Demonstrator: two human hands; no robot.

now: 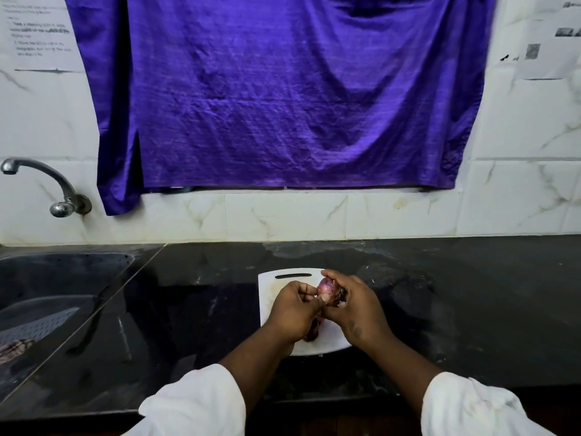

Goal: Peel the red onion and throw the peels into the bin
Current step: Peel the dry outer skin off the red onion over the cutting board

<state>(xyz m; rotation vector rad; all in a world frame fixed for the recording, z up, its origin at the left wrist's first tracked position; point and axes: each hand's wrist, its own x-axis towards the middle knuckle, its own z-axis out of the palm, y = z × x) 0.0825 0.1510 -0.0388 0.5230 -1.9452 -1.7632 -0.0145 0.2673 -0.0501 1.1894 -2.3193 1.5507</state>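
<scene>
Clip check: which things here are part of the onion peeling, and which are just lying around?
In the job: small red onion, held by the right hand, pinched by the left hand; white plastic cutting board; dark loose peels on it. No bin shows.

Just around: purple hanging cloth; curved metal tap; dark sink; printed paper sheets on the wall.

Left hand point(294, 309) pinching, right hand point(353, 305) gripping, close together.

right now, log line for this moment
stage: peeling | right hand: holds red onion | left hand: pinches at it | over: cutting board
</scene>
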